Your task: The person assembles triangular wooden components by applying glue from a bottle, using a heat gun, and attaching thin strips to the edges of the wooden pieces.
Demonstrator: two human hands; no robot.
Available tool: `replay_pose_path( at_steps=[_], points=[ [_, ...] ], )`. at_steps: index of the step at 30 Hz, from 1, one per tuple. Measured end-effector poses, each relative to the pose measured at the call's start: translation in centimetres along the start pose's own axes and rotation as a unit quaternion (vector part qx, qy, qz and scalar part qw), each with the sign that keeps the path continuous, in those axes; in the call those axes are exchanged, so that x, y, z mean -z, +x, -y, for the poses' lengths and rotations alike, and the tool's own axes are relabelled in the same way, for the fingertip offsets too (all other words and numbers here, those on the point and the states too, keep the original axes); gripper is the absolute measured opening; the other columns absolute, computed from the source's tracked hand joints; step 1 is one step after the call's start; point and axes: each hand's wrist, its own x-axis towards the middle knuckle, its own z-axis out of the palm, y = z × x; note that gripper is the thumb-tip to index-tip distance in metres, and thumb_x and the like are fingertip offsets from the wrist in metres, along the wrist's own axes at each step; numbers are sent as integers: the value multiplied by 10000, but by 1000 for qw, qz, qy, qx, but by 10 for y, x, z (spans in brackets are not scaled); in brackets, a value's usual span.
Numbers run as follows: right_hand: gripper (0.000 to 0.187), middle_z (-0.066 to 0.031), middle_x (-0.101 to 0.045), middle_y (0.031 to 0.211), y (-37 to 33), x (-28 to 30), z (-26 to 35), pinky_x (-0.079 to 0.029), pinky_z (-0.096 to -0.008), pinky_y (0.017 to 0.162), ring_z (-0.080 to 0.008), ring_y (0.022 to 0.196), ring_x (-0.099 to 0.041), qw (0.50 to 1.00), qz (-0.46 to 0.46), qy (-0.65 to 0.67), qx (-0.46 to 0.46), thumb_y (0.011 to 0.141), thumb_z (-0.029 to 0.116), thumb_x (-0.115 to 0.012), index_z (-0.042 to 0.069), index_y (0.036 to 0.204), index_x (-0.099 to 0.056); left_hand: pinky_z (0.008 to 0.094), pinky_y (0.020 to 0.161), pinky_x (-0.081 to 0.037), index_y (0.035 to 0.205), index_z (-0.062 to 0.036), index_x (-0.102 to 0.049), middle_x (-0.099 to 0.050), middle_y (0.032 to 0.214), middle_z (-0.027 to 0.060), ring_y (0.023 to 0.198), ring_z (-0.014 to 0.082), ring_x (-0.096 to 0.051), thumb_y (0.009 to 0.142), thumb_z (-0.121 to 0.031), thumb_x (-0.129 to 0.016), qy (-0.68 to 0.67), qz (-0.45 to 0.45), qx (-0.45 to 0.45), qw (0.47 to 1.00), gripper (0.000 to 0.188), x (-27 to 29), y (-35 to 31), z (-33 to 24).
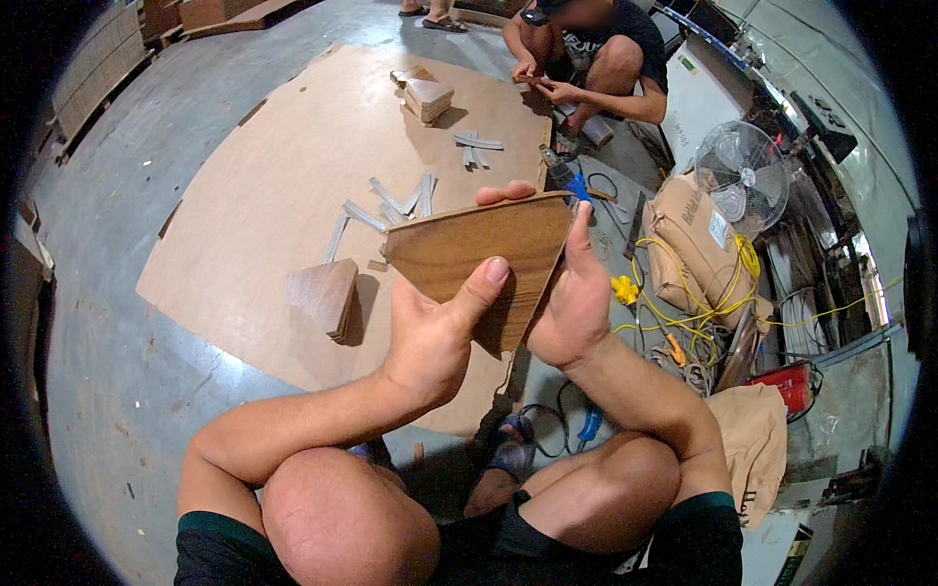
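Both my hands hold up a brown wood-grain board piece (430,249), roughly a trapezoid with a narrow lower end. My left hand (430,337) grips it from the left, its thumb flat across the face and its fingers behind. Along the right edge, my right hand (575,303) presses its palm and thumb to the piece, with some fingers hidden behind. Below and left of it, a stack of similar wood pieces (324,293) rests on the brown cardboard sheet (244,205). Thin grey strips (391,207) lie just beyond the held piece.
Farther off sit another stack of wood pieces (428,101) and more grey strips (476,144). A co-worker (611,59) squats at the far right, handling a small piece. On the right are a fan (743,176), paper sacks (699,239), a yellow cord (684,322) and a blue-handled tool (590,425).
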Motion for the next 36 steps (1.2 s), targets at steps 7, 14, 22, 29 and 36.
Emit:
replay_pose_path(
  at_steps=[7, 14, 22, 29, 36],
  points=[
    [600, -125, -472, 1481, -1, -8, 2, -340, -485, 1168, -292, 1366, -458, 997, -10, -77, 16, 1085, 513, -255, 82, 1484, -376, 349, 993, -494, 1313, 37, -522, -644, 1236, 123, 1140, 198, -616, 944, -123, -717, -21, -14, -18, 1000, 447, -9, 1, -2],
    [595, -119, -486, 1464, 0, -3, -1, -351, -468, 1163, -275, 1349, -472, 996, -12, -92, 0, 1088, 516, -237, 83, 1466, -392, 354, 1004, -492, 1320, 35, -520, -635, 1258, 126, 1149, 198, -612, 954, -101, -699, -50, -22, -8, 999, 430, -8, -2, 2],
    [587, -115, -511, 1430, 0, 4, -2, -363, -479, 1151, -281, 1330, -485, 999, -18, -41, -4, 1075, 551, -276, 102, 1417, -434, 354, 1016, -485, 1339, 39, -510, -632, 1275, 123, 1167, 201, -607, 948, -103, -709, -9, -31, 2, 999, 462, -8, -2, 5],
    [592, -118, -534, 1399, -1, 6, 1, -378, -496, 1135, -296, 1309, -506, 1000, -16, -7, -11, 1065, 574, -282, 98, 1361, -475, 379, 1020, -490, 1354, 31, -498, -619, 1304, 129, 1185, 226, -603, 951, -130, -701, 9, -6, -21, 1000, 479, -6, 1, 10],
    [666, -112, -445, 1517, -15, 5, -8, -337, -496, 1176, -302, 1395, -436, 993, -77, -2, -88, 1049, 579, -323, 104, 1515, -352, 334, 973, -498, 1301, 21, -553, -659, 1221, 105, 1105, 185, -626, 953, -118, -713, -28, -46, 9, 998, 408, -5, 1, -1]
  ],
)
